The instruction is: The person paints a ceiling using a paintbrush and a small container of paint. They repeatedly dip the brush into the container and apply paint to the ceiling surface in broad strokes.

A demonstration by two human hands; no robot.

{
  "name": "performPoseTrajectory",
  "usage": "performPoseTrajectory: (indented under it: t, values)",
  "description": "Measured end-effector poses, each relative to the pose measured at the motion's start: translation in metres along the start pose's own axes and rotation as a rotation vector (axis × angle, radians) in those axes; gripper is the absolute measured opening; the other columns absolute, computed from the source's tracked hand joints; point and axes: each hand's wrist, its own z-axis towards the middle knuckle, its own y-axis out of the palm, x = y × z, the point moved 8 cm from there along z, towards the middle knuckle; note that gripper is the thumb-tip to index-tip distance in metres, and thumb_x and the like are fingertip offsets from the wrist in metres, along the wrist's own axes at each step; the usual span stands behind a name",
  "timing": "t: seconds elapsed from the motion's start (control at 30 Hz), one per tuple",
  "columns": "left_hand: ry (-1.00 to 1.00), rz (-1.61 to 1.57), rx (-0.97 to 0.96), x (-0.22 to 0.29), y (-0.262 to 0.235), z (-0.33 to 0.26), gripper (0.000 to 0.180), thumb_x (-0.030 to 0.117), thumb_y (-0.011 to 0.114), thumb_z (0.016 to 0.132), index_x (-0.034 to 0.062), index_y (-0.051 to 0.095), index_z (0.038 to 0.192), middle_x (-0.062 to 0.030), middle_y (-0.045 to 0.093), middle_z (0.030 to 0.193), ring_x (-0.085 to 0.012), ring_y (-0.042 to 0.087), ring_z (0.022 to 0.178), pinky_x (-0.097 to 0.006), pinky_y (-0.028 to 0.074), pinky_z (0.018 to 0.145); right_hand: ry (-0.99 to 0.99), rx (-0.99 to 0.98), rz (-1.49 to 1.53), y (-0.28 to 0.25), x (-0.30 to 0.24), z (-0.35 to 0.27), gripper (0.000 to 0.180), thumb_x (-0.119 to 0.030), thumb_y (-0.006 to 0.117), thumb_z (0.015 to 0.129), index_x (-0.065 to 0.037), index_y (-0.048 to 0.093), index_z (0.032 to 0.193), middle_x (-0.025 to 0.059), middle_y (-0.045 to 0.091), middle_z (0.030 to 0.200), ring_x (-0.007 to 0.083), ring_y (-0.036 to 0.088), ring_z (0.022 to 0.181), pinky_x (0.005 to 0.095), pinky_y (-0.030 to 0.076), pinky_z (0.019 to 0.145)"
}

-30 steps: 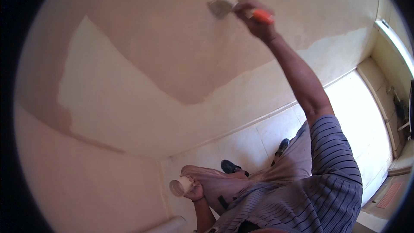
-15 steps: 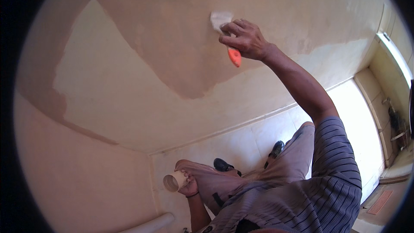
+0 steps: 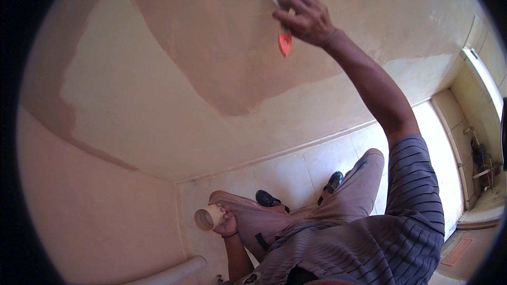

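Note:
With my right arm stretched up, my right hand (image 3: 310,20) is closed round a paintbrush (image 3: 284,44). The brush has a red-orange handle end and wide pale bristles, which lie at the wall (image 3: 132,74). A darker pinkish-brown coat (image 3: 227,68) covers much of that wall, with a lighter patch bordering it on the left and a lighter band below. Down by my left knee, my left hand (image 3: 228,225) grips a pale cup-shaped container (image 3: 214,214). Its round mouth tilts toward the left, and what it holds is hard to make out.
My bent legs and dark shoes (image 3: 266,199) are above a pale tiled floor (image 3: 282,176). A second wall (image 3: 100,200) meets the first at a corner on the left. A pale pipe (image 3: 174,273) lies at lower left. Pipe fittings (image 3: 480,158) and a bright doorway-like opening stand at right.
My right hand and the paintbrush have moved up the wall. The container in my left hand has shifted only slightly in the picture, along with the whole view.

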Motion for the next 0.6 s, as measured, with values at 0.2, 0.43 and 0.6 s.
performPoseTrajectory:
  t: [0.2, 0.43, 0.6]
  values:
    - [-0.005, -0.016, 0.020, 0.004, 0.001, -0.005, 0.061, 0.036, 0.069, 0.092, 0.0127, 0.048, 0.144, -0.0224, 0.054, 0.134, -0.0366, 0.056, 0.113, -0.045, 0.056, 0.084, 0.401, 0.144, 0.545, -0.021, 0.043, 0.011, 0.025, -0.007, 0.080, 0.078, -0.013, 0.074, 0.102, 0.0084, 0.072, 0.105, 0.0239, 0.072, 0.094, 0.0347, 0.058, 0.080]
    - [0.020, -0.004, -0.010, 0.003, -0.005, -0.005, 0.064, 0.035, 0.071, 0.091, 0.0137, 0.046, 0.146, -0.0209, 0.052, 0.136, -0.0368, 0.056, 0.114, -0.046, 0.055, 0.086, 0.182, 0.461, 0.211, -0.058, 0.111, 0.013, 0.007, 0.006, 0.076, 0.085, 0.001, 0.072, 0.089, 0.0139, 0.074, 0.092, 0.0250, 0.073, 0.090, 0.0346, 0.060, 0.072]
    - [0.013, -0.043, 0.007, 0.004, -0.005, -0.001, 0.065, 0.036, 0.071, 0.091, 0.0134, 0.047, 0.146, -0.0210, 0.053, 0.134, -0.0368, 0.056, 0.112, -0.045, 0.055, 0.085, 0.204, 0.046, 0.165, -0.003, 0.049, -0.001, 0.028, -0.006, 0.079, 0.080, -0.012, 0.076, 0.107, 0.0126, 0.070, 0.113, 0.0257, 0.072, 0.093, 0.0360, 0.058, 0.079]
